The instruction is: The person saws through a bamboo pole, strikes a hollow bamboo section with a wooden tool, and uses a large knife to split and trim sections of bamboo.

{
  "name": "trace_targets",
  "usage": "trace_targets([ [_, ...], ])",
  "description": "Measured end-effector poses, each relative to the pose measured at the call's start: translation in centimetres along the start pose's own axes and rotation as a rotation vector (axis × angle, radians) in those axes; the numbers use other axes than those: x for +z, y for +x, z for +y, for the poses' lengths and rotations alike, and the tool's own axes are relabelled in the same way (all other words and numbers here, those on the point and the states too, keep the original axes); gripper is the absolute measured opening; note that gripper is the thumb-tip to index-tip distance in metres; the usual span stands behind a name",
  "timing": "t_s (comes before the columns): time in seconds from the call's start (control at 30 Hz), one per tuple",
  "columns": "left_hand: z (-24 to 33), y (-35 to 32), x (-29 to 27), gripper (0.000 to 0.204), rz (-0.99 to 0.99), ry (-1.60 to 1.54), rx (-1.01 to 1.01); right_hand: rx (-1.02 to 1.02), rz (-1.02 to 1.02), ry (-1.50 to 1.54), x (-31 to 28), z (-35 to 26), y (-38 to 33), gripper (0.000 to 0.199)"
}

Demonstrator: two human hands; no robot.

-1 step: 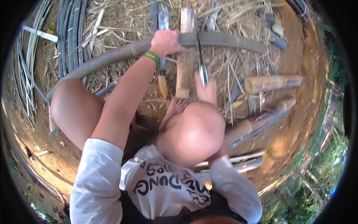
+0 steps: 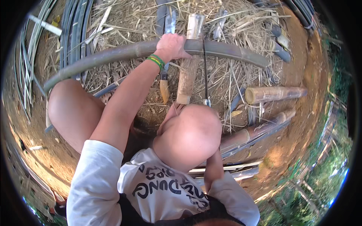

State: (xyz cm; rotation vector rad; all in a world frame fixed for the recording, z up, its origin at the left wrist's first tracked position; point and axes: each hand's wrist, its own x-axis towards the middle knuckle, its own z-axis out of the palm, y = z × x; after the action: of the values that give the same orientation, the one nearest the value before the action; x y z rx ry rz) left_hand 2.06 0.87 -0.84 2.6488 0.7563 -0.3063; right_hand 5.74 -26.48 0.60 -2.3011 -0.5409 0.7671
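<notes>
My left hand (image 2: 171,46) grips a long green-brown bamboo pole (image 2: 105,57) from above, pressing it across a flat piece of wood (image 2: 186,81) on the ground. Just right of that wood, a thin dark saw (image 2: 205,73) seen edge-on crosses the pole, its near metal end beside my right knee. My right forearm (image 2: 214,171) passes under that knee, which hides the right hand. Below my left hand lies a long knife (image 2: 164,90) with a wooden handle, its blade running away under the pole.
Bundles of dark strips (image 2: 75,35) and thin pale strips (image 2: 32,60) lie at the left. A cut bamboo piece (image 2: 275,94) and a longer bamboo length (image 2: 260,130) rest at the right. Dry straw (image 2: 237,28) and offcuts litter the ground.
The saw has moved back toward me, and my right hand has gone from view behind the right knee. My left hand keeps its grip on the bamboo pole.
</notes>
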Motion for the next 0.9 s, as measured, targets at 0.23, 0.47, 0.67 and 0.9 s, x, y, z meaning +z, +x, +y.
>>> trace_targets([
  [0.23, -0.6, 0.2, 0.0, 0.077, 0.05, -0.052, -0.033, -0.077, 0.107, -0.132, 1.6, -5.8, 7.9, 0.053],
  [0.47, -0.2, 0.5, 1.1, 0.085, 0.035, -0.059, -0.001, 0.02, 0.01, -0.023, -0.7, 0.4, -0.4, 0.046],
  [0.67, -0.6, 1.1, -1.7, 0.084, -0.047, -0.053, -0.005, -0.048, 0.112, -0.18, 0.5, -5.1, 5.3, 0.041],
  [0.9, -1.1, 0.8, -0.9, 0.084, -0.045, -0.097, -0.049, -0.109, 0.083, -0.093, 1.5, -4.4, 5.9, 0.051],
])
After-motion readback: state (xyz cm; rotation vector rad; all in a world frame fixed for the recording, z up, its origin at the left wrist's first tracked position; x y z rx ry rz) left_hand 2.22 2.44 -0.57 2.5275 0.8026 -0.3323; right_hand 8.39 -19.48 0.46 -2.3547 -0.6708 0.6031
